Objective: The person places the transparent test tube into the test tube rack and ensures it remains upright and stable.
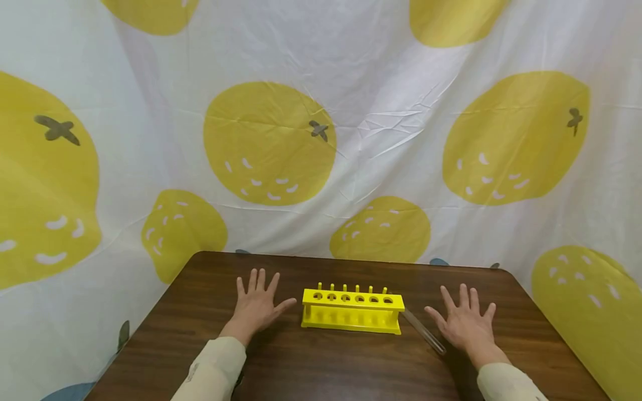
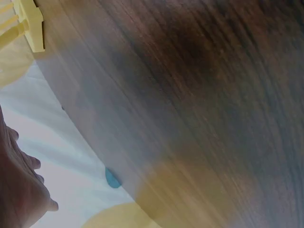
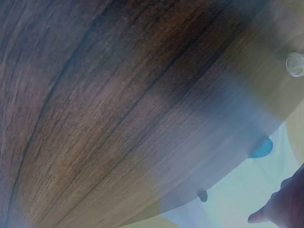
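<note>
A yellow test tube rack (image 1: 351, 326) with a row of round holes and upright pegs stands in the middle of the table. Beside its right end lies a clear glass test tube (image 1: 425, 332), slanting toward the front; its end (image 3: 295, 64) also shows at the right wrist view's edge. To the left of the rack, my left hand (image 1: 256, 308) is spread with straight fingers and holds nothing. My right hand (image 1: 467, 324) is spread the same way, to the right of the tube, and also holds nothing. Part of the rack (image 2: 32, 23) appears in the left wrist view's upper corner.
The dark wooden table (image 1: 321, 367) has rounded far corners. Behind it and along both sides hangs a white cloth (image 1: 381, 150) printed with large yellow lemons, close to the table's edges.
</note>
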The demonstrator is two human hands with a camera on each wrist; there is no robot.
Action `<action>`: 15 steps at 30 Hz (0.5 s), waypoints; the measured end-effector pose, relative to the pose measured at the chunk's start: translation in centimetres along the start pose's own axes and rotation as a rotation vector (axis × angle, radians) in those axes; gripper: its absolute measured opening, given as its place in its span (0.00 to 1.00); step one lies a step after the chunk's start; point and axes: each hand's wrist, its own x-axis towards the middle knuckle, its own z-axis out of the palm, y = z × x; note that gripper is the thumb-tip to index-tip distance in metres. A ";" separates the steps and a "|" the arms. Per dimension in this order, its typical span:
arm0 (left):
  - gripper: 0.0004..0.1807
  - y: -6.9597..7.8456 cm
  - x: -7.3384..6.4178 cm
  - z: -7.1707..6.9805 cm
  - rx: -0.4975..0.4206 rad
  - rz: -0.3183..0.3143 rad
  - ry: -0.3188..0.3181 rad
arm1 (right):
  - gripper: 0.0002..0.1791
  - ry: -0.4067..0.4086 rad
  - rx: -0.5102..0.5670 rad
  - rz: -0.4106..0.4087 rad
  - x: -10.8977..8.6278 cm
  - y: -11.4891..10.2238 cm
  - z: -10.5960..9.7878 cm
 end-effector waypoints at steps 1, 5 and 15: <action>0.50 0.1 0.0 0.0 -0.006 0.005 0.007 | 0.50 0.003 0.002 0.000 0.0 0.0 0.0; 0.50 0.4 0.1 -0.1 -0.017 0.014 0.010 | 0.48 0.011 0.014 -0.001 0.0 0.0 0.1; 0.49 1.2 0.4 -0.3 -0.009 0.025 0.020 | 0.50 0.013 0.009 0.003 -0.1 -0.1 0.0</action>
